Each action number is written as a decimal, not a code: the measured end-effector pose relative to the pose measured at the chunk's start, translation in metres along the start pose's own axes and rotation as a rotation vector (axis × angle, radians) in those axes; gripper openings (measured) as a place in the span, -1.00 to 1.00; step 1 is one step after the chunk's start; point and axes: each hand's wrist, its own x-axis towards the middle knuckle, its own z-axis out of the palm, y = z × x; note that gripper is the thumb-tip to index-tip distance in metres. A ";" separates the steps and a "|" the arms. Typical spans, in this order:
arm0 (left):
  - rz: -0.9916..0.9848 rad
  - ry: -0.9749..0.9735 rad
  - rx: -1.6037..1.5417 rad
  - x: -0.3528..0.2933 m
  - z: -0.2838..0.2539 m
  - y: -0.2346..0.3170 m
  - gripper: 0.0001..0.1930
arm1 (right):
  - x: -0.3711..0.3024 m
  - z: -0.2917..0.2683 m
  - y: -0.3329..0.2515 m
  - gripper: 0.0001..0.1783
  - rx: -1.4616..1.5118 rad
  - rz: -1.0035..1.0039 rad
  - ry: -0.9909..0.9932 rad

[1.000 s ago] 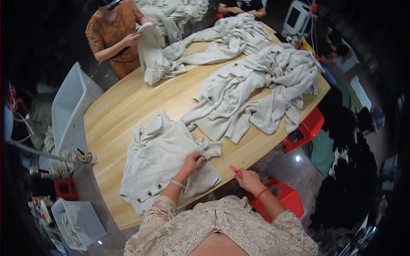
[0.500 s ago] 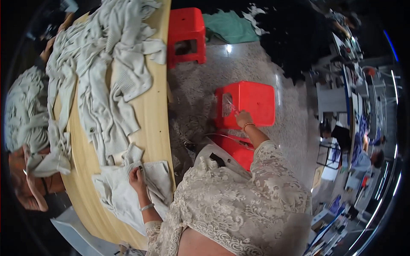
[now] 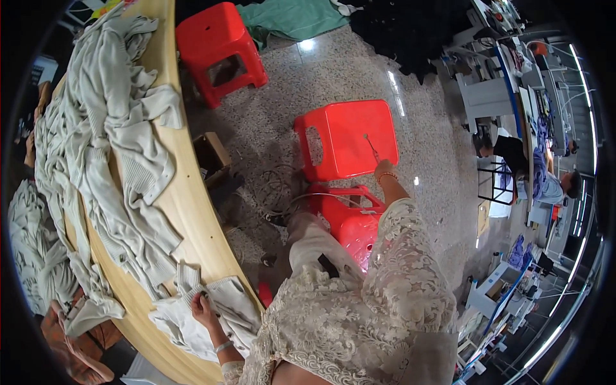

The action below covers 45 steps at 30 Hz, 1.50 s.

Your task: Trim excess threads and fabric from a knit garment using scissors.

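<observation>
My left hand (image 3: 204, 312) is on a white knit garment (image 3: 176, 321) at the table's near edge, its fingers closed on the ribbed part. A small dark spot shows at its fingertips; I cannot tell what it is. My right hand (image 3: 384, 169) is stretched out past the table, over the near right corner of a red plastic stool (image 3: 350, 138). Its fingers are closed round a slim metal tool (image 3: 373, 147), whose thin end points away from me over the seat. The tool's exact kind is too small to make out.
More pale knitwear (image 3: 96, 128) lies heaped along the wooden table (image 3: 202, 221). Two other red stools (image 3: 221, 48) (image 3: 353, 224) stand on the speckled floor. A cardboard box (image 3: 213, 154) sits beside the table. Green cloth (image 3: 292, 19) lies at the back; a co-worker's arm (image 3: 70, 350) is at left.
My view has shifted, and more floor shows. My right hand has moved rightward relative to the stool, with the tool now over its seat. My left hand stays at the garment.
</observation>
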 end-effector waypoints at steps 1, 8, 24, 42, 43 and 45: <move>0.009 -0.004 0.036 0.000 0.000 0.000 -0.82 | 0.006 0.003 -0.004 -0.70 -0.035 0.024 0.008; 0.033 0.001 0.118 0.000 0.000 0.006 -0.83 | 0.047 0.026 -0.024 -0.58 0.048 -0.128 0.028; 0.202 -0.265 -0.360 -0.048 0.036 0.249 -0.53 | -0.054 0.062 -0.067 -0.54 -0.020 -0.790 -0.036; 1.148 -1.365 -1.291 -0.176 -0.088 0.398 0.20 | -0.288 0.045 -0.165 -0.62 -0.018 -1.548 -0.186; 1.148 -1.360 -1.285 -0.179 -0.091 0.397 0.23 | -0.288 0.043 -0.155 -0.60 -0.032 -1.550 -0.174; 1.158 -1.427 -1.338 -0.187 -0.114 0.385 0.28 | -0.299 0.048 -0.130 -0.62 -0.006 -1.498 -0.196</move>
